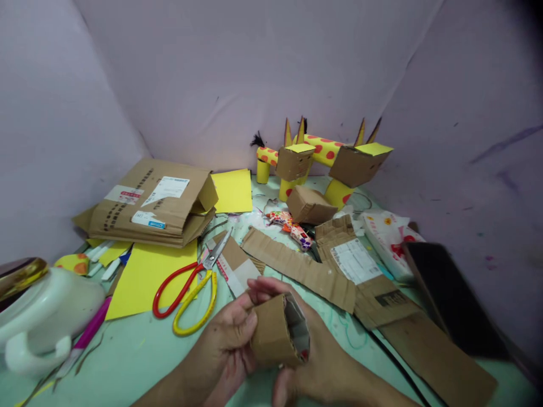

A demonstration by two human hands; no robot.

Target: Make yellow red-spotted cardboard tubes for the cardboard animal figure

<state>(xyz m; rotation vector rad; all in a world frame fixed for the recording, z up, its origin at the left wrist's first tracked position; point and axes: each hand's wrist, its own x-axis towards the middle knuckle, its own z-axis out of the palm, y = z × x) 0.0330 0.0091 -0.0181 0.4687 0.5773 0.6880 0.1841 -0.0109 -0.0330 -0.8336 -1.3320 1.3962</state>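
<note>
A small open-ended cardboard box [271, 336] is held between my two hands, low in the middle of the head view. Its open end faces right and shows a pale grey inside. My left hand [231, 339] grips its left side with the thumb on top. Cupped round the far and right side is my right hand [316, 350], its thumb below the box near the bottom edge. Scissors [207, 265] with one red and one yellow handle lie open just left of my hands. Cut cardboard strips [297, 271] lie beyond them.
Two spotted yellow cardboard animals [297, 161] stand at the back wall. At left are a flattened parcel box [148, 203], yellow paper [144, 282], a white mug [63, 305] and a purple-handled knife [91, 325]. A dark phone [449, 299] and a plastic packet [386, 237] are at right.
</note>
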